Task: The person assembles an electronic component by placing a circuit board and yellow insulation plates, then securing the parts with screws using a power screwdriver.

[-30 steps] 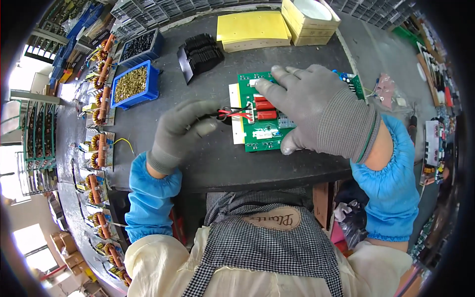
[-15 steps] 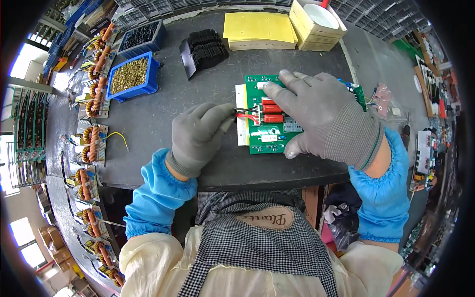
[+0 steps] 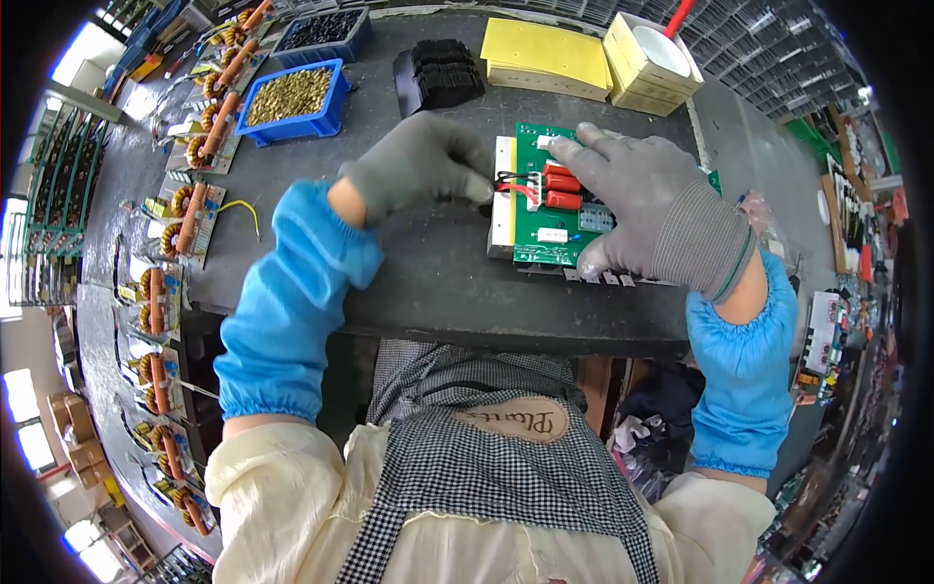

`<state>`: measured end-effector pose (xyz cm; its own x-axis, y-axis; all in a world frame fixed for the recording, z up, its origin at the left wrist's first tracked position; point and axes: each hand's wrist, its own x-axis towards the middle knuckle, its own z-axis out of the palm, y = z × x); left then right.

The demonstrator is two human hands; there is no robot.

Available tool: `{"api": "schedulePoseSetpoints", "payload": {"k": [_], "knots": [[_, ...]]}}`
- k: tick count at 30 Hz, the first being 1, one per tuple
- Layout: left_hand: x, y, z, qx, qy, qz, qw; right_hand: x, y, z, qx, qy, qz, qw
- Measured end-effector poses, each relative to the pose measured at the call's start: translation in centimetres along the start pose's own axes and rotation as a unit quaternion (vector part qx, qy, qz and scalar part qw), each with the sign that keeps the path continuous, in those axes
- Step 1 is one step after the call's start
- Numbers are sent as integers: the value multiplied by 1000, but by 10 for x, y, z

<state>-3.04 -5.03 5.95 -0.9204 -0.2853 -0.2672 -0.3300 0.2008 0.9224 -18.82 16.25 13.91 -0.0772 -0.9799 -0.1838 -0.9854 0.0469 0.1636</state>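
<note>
A green circuit board (image 3: pixel 530 255) lies on the dark bench in front of me, with red cylindrical parts (image 3: pixel 561 185), a white connector and a pale metal strip (image 3: pixel 502 229) along its left side. My right hand (image 3: pixel 652 200), in a grey glove, rests spread over the board's right part, thumb near its front edge, hiding much of it. My left hand (image 3: pixel 423 167), also gloved, is closed at the board's left edge. Its fingertips pinch the red and black wires (image 3: pixel 516 188) running from the connector; the wires' far ends are hidden.
Behind stand a blue bin of brass-coloured pieces (image 3: pixel 290 97), a bin of black parts (image 3: pixel 321 37), stacked black pieces (image 3: pixel 443 76), yellow sheets (image 3: pixel 545 54) and a box with a white container (image 3: pixel 664 51). Coil assemblies (image 3: pixel 199 219) line the left side.
My left hand has swung up and outward around the wire ends, its elbow further out. The right hand stays on the board. The whole view has shifted, and metal tabs now show under the board's front edge.
</note>
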Motion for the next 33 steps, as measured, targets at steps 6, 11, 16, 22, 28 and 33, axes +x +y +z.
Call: {"api": "schedulePoseSetpoints", "payload": {"k": [6, 11, 16, 22, 28, 33], "knots": [[19, -1, -2, 95, -84, 25, 992, -4, 3, 6, 12, 10, -10, 1000], [18, -21, -3, -43, -97, -24, 994, 2, -4, 0, 59, -25, 29, 998], [1, -8, 6, 73, 57, 13, 996, -3, 6, 2, 89, 54, -35, 994], [38, -3, -12, 190, -72, 86, 975, -4, 3, -5, 60, 62, -69, 994], [13, -52, -27, 63, 15, 135, 989, -3, 1, -4, 106, 33, -40, 993], [-7, -45, -122, 270, 270, 153, 911, -7, 4, -6, 97, 41, -20, 994]]}}
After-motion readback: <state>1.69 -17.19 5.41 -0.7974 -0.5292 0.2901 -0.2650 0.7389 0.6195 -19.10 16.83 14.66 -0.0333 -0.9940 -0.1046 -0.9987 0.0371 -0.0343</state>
